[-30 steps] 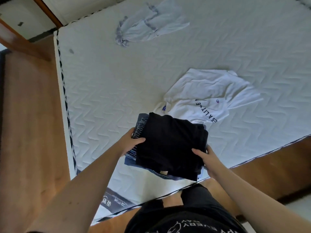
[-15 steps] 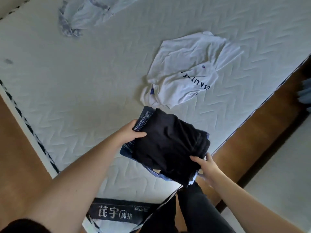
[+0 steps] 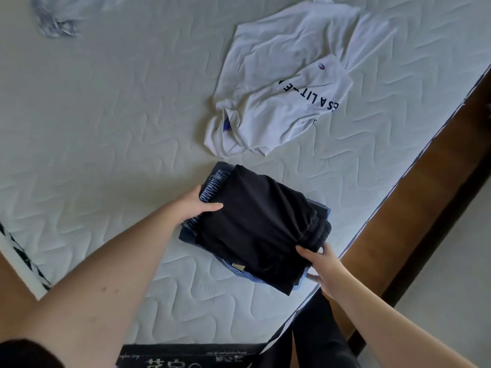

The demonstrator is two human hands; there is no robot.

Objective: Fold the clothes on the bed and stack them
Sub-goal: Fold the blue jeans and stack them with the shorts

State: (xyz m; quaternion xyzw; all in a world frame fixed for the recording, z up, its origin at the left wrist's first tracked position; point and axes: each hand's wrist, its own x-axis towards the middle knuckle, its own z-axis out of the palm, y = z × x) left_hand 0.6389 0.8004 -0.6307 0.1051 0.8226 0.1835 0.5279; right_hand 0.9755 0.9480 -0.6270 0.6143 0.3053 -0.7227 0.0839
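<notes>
Down near the corner of the bed, a stack of folded clothes [image 3: 255,229] sits on the quilted white mattress [image 3: 106,128], held from both sides. On top lies a folded black garment [image 3: 263,224]; under it show a blue-and-white striped edge at the left and blue fabric along the near edge, with a small pale tag poking out at the lower left. The left hand [image 3: 191,205] grips the stack's left side — the thumb lies flat on top of the black cloth, pointing right, while the other fingers are tucked out of sight beneath the striped layers. The right hand [image 3: 322,266] holds the near right corner, thumb pressed on the black garment's top and fingers curled under the lower layers, one fingertip showing beyond the black fold. Whether the stack rests fully on the mattress or is lifted slightly cannot be told. Beyond it, well apart from the hands, a white T-shirt [image 3: 287,83] lies crumpled and unfolded, dark block lettering and a small round logo facing up; its bunched collar end comes near the stack's far edge but does not touch it. At the far left top, a pale grey-blue garment [image 3: 55,19] lies rumpled — only partly in frame. A wooden floor [image 3: 425,208] runs along the mattress's right edge, and a dark label with printed characters [image 3: 186,359] shows on the mattress side at the bottom.
</notes>
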